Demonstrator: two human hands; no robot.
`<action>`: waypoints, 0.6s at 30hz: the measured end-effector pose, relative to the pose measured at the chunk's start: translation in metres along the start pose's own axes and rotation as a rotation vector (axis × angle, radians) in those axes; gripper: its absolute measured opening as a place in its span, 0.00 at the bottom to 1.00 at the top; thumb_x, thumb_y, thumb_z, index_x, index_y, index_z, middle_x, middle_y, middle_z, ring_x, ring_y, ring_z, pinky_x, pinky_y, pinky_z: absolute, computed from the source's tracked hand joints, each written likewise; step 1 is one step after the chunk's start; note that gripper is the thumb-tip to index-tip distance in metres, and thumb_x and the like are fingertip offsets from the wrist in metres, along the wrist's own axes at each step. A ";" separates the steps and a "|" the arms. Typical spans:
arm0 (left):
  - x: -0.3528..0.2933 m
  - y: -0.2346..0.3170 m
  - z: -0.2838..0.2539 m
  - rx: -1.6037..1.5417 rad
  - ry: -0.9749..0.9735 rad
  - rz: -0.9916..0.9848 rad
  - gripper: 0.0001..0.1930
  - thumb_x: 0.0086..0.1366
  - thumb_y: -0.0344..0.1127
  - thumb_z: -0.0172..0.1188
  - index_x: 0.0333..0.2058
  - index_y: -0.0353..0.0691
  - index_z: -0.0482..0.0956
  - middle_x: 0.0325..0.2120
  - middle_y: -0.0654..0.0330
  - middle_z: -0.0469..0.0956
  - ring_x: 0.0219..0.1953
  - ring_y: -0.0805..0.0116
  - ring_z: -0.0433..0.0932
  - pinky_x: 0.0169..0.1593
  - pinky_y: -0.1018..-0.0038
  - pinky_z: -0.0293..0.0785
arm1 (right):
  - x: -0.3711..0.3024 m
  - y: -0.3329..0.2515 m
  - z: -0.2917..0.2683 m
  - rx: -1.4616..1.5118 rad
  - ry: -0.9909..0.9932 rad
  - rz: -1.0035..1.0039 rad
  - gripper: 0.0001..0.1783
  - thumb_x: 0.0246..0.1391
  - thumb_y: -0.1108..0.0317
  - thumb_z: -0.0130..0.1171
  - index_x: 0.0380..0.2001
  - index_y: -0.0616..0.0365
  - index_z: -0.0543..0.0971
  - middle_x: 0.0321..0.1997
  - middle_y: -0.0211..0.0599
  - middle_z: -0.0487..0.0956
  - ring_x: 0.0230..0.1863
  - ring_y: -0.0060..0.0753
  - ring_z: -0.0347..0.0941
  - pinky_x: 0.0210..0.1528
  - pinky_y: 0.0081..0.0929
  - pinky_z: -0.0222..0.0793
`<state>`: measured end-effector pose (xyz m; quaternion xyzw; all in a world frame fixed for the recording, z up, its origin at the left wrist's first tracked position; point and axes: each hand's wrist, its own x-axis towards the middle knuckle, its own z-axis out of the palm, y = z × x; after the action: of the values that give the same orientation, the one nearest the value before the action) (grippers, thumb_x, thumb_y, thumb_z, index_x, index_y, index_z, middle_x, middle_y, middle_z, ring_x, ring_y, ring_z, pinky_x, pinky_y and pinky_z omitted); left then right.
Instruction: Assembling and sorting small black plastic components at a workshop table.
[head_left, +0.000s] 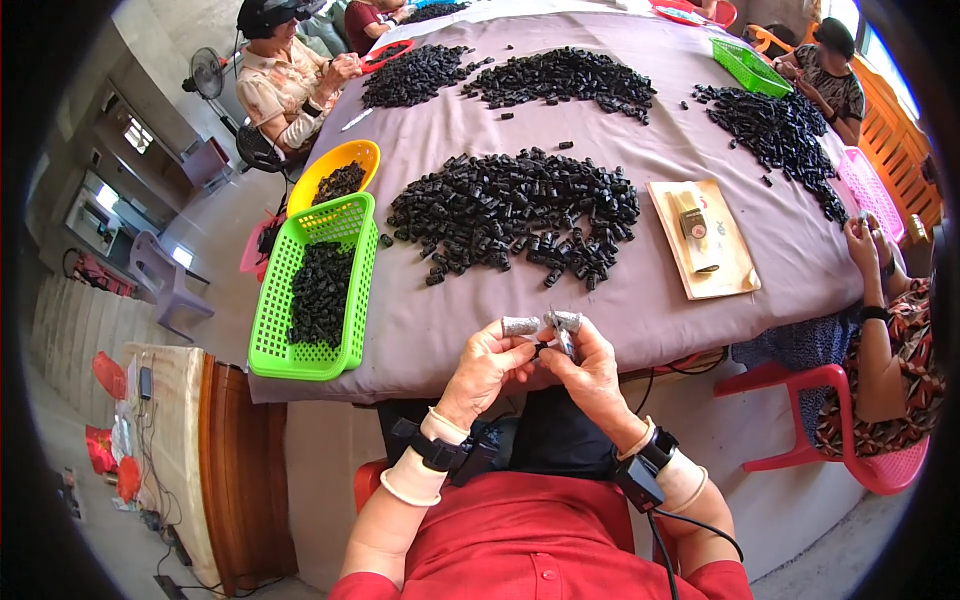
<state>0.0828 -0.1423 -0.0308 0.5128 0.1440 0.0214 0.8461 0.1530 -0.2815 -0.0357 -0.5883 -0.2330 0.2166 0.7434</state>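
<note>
A small black part (541,348) is pinched between the left hand (487,372) and right hand (590,370) (fingertips wrapped in grey tape), just off the tabletop (440,320) edge. Beyond, a heap of ribbed black parts (515,215) is spread on mauve cloth, flanked by a green basket (312,290).

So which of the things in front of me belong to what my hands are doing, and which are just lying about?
In use:
left hand and right hand, pinching a small black part
nearest black pile
green basket of black parts

Lying about:
flat tan tray with small items
yellow bowl
far piles
</note>
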 end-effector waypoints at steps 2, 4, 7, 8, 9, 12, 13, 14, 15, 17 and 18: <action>0.001 -0.002 -0.001 -0.065 0.004 -0.004 0.12 0.58 0.26 0.55 0.43 0.38 0.72 0.30 0.63 0.76 0.23 0.79 0.71 0.29 0.84 0.69 | 0.001 -0.002 0.001 0.005 0.012 -0.003 0.13 0.45 0.78 0.56 0.37 0.57 0.72 0.30 0.21 0.72 0.28 0.11 0.62 0.31 0.12 0.62; 0.001 -0.002 0.001 -0.057 0.023 -0.001 0.12 0.58 0.26 0.55 0.43 0.37 0.72 0.29 0.63 0.76 0.23 0.79 0.71 0.28 0.84 0.69 | 0.001 -0.001 0.001 0.012 0.023 -0.007 0.13 0.44 0.78 0.56 0.37 0.57 0.72 0.29 0.21 0.72 0.28 0.11 0.62 0.31 0.12 0.61; 0.000 -0.004 -0.001 -0.068 0.058 0.011 0.12 0.58 0.26 0.55 0.43 0.38 0.72 0.28 0.62 0.76 0.23 0.79 0.71 0.28 0.85 0.69 | 0.002 0.001 0.003 0.052 0.034 0.016 0.13 0.44 0.78 0.57 0.37 0.57 0.72 0.28 0.20 0.71 0.28 0.10 0.62 0.31 0.12 0.61; 0.000 -0.005 -0.001 -0.081 0.067 0.018 0.13 0.58 0.26 0.55 0.43 0.38 0.72 0.27 0.62 0.76 0.22 0.80 0.71 0.27 0.86 0.69 | 0.002 0.000 0.003 0.058 0.034 0.024 0.14 0.44 0.78 0.57 0.36 0.57 0.72 0.28 0.20 0.71 0.28 0.10 0.62 0.31 0.12 0.61; 0.000 -0.005 0.000 -0.082 0.068 0.019 0.13 0.58 0.26 0.55 0.43 0.38 0.72 0.27 0.62 0.76 0.22 0.80 0.71 0.27 0.86 0.69 | 0.002 0.000 0.002 0.064 0.034 0.033 0.14 0.44 0.78 0.57 0.36 0.57 0.72 0.28 0.20 0.71 0.28 0.10 0.62 0.31 0.12 0.62; -0.001 -0.003 0.001 -0.094 0.088 0.006 0.11 0.58 0.26 0.54 0.41 0.38 0.73 0.28 0.63 0.76 0.23 0.78 0.72 0.28 0.84 0.70 | 0.002 0.002 0.003 0.087 0.027 0.024 0.14 0.44 0.78 0.58 0.37 0.57 0.72 0.28 0.20 0.72 0.28 0.10 0.63 0.31 0.12 0.62; -0.001 -0.003 0.001 -0.105 0.083 -0.006 0.11 0.58 0.26 0.53 0.41 0.37 0.73 0.28 0.63 0.76 0.23 0.78 0.72 0.28 0.84 0.70 | 0.001 0.001 0.003 0.087 0.024 0.023 0.14 0.44 0.78 0.58 0.37 0.57 0.72 0.28 0.20 0.72 0.28 0.10 0.63 0.31 0.12 0.62; -0.001 -0.004 -0.001 -0.115 0.078 -0.018 0.11 0.58 0.26 0.53 0.41 0.37 0.73 0.29 0.63 0.76 0.23 0.77 0.72 0.28 0.84 0.70 | 0.001 0.000 0.004 0.098 0.020 0.029 0.14 0.44 0.79 0.58 0.37 0.57 0.72 0.28 0.20 0.72 0.29 0.10 0.63 0.31 0.12 0.62; -0.001 -0.004 -0.001 -0.115 0.081 -0.015 0.11 0.58 0.26 0.53 0.41 0.37 0.73 0.29 0.63 0.76 0.23 0.77 0.72 0.28 0.84 0.70 | 0.000 -0.001 0.005 0.109 0.017 0.035 0.14 0.44 0.79 0.57 0.37 0.57 0.72 0.28 0.21 0.72 0.29 0.10 0.64 0.31 0.12 0.62; -0.001 -0.005 -0.002 -0.155 0.065 -0.011 0.11 0.58 0.25 0.52 0.41 0.37 0.73 0.29 0.63 0.75 0.23 0.77 0.72 0.28 0.83 0.70 | 0.000 -0.001 0.005 0.093 0.009 0.029 0.15 0.44 0.79 0.57 0.37 0.58 0.72 0.29 0.21 0.72 0.29 0.10 0.64 0.32 0.12 0.62; -0.001 -0.005 -0.002 -0.156 0.066 -0.009 0.11 0.58 0.25 0.52 0.41 0.37 0.73 0.29 0.63 0.75 0.23 0.77 0.72 0.28 0.83 0.70 | 0.000 -0.001 0.004 0.077 0.006 0.023 0.15 0.44 0.79 0.57 0.38 0.58 0.72 0.29 0.22 0.73 0.30 0.10 0.64 0.32 0.12 0.62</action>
<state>0.0806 -0.1434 -0.0358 0.4438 0.1722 0.0457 0.8782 0.1504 -0.2786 -0.0335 -0.5626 -0.2153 0.2321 0.7637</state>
